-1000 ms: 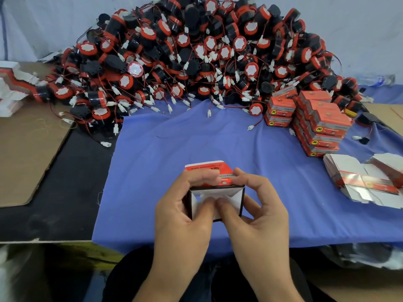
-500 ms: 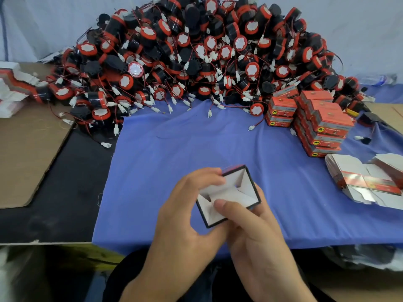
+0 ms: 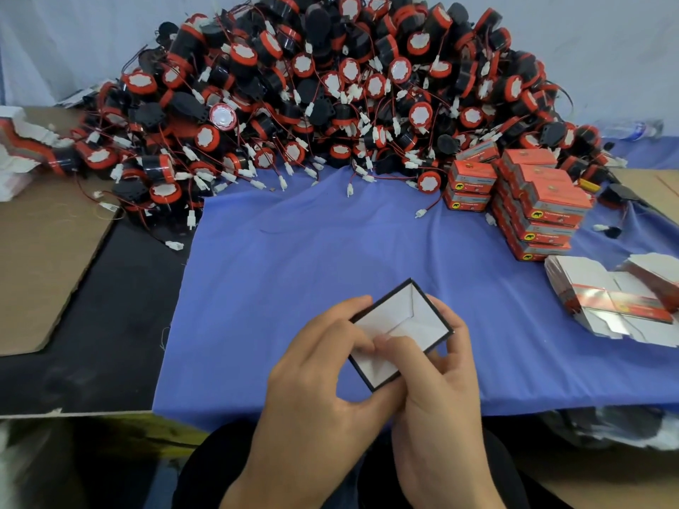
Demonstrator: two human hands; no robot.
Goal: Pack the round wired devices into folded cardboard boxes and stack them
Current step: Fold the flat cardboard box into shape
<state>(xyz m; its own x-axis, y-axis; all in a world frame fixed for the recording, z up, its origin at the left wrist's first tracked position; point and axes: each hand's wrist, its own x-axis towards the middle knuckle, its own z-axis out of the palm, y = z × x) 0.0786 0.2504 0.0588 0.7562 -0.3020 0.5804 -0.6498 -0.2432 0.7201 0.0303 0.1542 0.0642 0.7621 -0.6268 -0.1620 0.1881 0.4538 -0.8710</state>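
Near edge, over the blue cloth (image 3: 294, 259): tilted open box (image 3: 400, 321), dark-rimmed, white folded flaps inside, gripped by left hand (image 3: 323, 365) and right hand (image 3: 437, 380), fingers curled round its sides, thumbs on the flaps, outer faces mostly hidden. Right: flat box blanks (image 3: 602, 295), cut off by the frame, then stacked closed red boxes (image 3: 543, 207), contents unseen. Far back: heaped red-and-black round wired devices (image 3: 330, 86).

Table (image 3: 110, 325) holds blue cloth (image 3: 294, 251), cardboard (image 3: 40, 251), wired devices (image 3: 330, 104).

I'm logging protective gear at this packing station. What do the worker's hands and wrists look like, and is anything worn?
The left hand and right hand are both bare: no gloves, rings or watch show. No sleeves are in view either.
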